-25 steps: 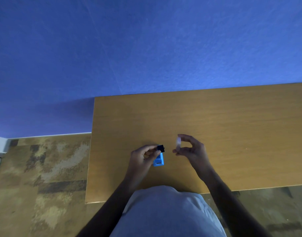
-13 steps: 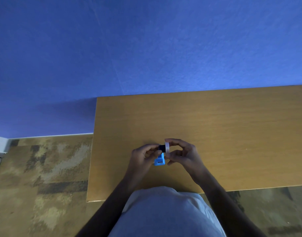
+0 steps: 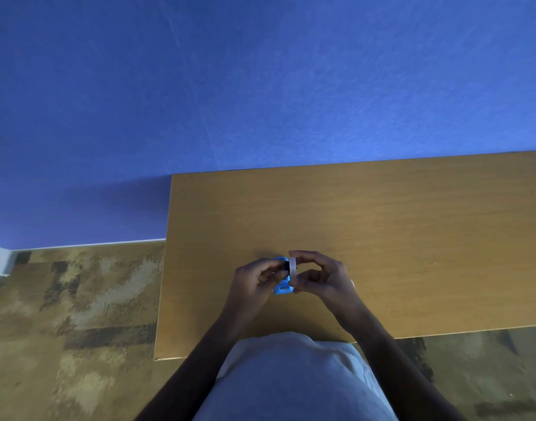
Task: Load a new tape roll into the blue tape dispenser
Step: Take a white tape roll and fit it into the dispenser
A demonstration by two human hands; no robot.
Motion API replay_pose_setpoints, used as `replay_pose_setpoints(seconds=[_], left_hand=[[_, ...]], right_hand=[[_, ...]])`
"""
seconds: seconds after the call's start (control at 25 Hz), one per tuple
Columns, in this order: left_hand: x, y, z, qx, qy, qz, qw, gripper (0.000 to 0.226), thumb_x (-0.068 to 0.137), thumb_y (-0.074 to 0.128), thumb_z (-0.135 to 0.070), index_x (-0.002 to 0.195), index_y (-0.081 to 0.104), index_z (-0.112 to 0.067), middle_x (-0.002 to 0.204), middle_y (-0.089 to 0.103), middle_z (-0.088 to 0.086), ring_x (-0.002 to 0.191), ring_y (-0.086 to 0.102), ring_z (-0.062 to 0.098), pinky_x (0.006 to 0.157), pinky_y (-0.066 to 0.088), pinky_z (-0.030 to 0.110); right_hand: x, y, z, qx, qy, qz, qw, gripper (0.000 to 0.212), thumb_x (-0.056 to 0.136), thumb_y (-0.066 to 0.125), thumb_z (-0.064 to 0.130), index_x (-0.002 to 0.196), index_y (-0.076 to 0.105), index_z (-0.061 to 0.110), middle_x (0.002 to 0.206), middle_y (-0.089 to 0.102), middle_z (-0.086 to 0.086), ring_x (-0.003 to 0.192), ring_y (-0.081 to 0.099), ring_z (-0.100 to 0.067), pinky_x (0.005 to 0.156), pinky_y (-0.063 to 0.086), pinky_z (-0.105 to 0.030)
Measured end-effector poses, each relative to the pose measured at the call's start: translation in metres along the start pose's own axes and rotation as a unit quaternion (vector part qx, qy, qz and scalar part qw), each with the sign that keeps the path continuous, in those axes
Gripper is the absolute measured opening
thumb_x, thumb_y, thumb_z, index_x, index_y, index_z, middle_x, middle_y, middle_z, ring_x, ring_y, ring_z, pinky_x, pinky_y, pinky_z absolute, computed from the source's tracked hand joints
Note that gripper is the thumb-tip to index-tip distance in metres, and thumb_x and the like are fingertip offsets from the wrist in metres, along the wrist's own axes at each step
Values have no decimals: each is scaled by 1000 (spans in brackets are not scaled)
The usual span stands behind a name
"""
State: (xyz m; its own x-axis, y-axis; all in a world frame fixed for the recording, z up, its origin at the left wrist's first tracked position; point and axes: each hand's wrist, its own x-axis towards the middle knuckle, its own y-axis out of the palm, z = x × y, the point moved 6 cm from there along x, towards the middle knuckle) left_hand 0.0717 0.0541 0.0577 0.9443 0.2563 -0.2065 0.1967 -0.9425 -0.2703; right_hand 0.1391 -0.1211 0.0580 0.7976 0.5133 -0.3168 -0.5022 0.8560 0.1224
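Note:
A small blue tape dispenser (image 3: 282, 288) sits on the wooden table (image 3: 382, 226) near its front edge, partly hidden by my fingers. My left hand (image 3: 254, 281) pinches a small black hub (image 3: 282, 265) just above the dispenser. Between thumb and fingers, my right hand (image 3: 318, 278) holds a clear tape roll (image 3: 293, 270) on edge, pressed against the right side of the black hub. Whether the hub sits inside the roll is hidden.
The table stands against a blue wall (image 3: 260, 86); its left edge drops to a patterned brown carpet (image 3: 78, 314). My light shirt (image 3: 291, 381) fills the bottom middle.
My right hand has brought the tape roll leftward from about a hand's width away until it meets the black hub in my left hand. The left hand has barely moved.

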Motion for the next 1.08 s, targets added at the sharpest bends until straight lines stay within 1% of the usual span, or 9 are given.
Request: replay_pose_setpoints(seconds=[0.16,0.2,0.36,0.44,0.52,0.68,0.84,0.96,1.08], left_hand=[[0,-2,1,6,13,-1,1000,17,100,75,-10,113,83,-17,101,85,-6,86,75,-2,75,54,14],[0,-3,0,9,18,-2,1000,16,100,76,-11,113,83,-17,101,85,-6,86,76,-1,75,54,14],[-1,-7,1,21,36,3,999,15,99,77,-11,112,83,-18,97,82,-13,85,75,-1,74,53,12],[-1,-8,1,26,42,8,999,15,100,76,-10,111,82,-18,94,80,-17,81,74,-2,72,52,11],[-1,-8,1,23,44,8,999,14,102,74,-11,111,81,-19,93,80,-16,80,73,-1,73,52,12],[0,-9,0,16,40,2,999,13,103,73,-10,111,81,-15,90,79,-11,77,70,0,73,53,17],[2,-10,-4,17,43,2,999,12,101,75,-9,109,81,-14,88,77,-12,76,69,-2,72,51,14],[5,-12,-2,-6,19,2,1000,11,98,78,-11,109,82,-13,87,78,-11,75,68,-2,72,54,20],[7,-11,5,-25,-2,7,1000,13,97,80,-13,110,83,-13,82,76,-17,74,67,1,73,54,25]], right_hand=[[-1,3,2,5,2,-2,1000,46,85,86,-6,125,78,14,122,73,-25,89,78,-31,91,66,-63],[-2,4,2,4,2,-2,1000,46,85,86,-7,125,78,14,121,73,-26,90,79,-33,93,65,-65],[-3,6,4,6,5,-1,1000,47,84,87,-6,126,79,14,121,79,-21,101,79,-52,97,64,-65],[-3,8,4,2,8,3,1000,49,84,88,-6,127,79,15,121,80,-20,104,77,-55,98,63,-66],[-2,9,3,-2,17,0,1000,51,83,87,-8,128,79,15,123,78,-22,105,76,-57,101,61,-69],[2,10,4,-1,22,-3,1000,53,81,88,-9,127,80,15,126,76,-23,104,77,-55,102,60,-70],[5,8,3,5,22,-6,1000,52,82,88,-8,127,80,18,125,77,-22,103,78,-53,101,60,-71],[8,7,-2,-9,21,-12,1000,51,85,88,-5,130,78,17,123,78,-22,101,79,-52,99,59,-74],[7,7,-4,-12,14,-7,1000,49,86,89,4,131,78,20,121,78,-22,95,81,-46,98,60,-73]])
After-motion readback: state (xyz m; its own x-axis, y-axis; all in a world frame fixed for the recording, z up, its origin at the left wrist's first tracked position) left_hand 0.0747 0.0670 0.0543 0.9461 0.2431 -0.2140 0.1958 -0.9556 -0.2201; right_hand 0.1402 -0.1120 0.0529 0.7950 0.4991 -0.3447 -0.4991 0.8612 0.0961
